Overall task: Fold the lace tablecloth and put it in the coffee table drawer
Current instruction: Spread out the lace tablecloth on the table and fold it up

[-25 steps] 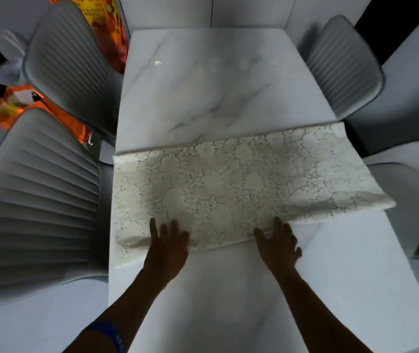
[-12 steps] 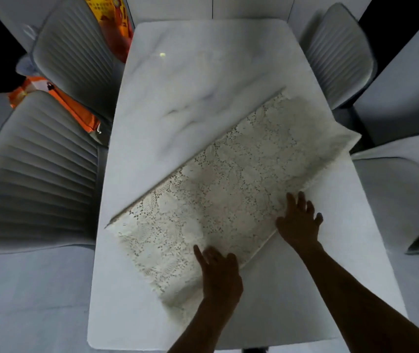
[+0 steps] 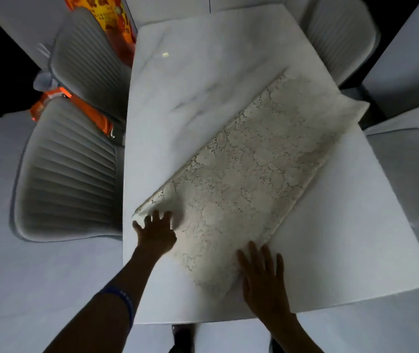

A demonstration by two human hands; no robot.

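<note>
Dim, bluish light falls from above, brightest on the white marble-veined tabletop point(image 3: 228, 59). Both dark, underlit hands cast soft shadows. The corners sink to black, wide-angle distortion bows the grey ribbed chairs point(image 3: 68, 174), and everything looks slightly soft.

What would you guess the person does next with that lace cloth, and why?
Probably grip the near end and fold it over to the far end. The cloth lies as a long strip across the table, with the left hand and right hand flat at its near corners.
</note>
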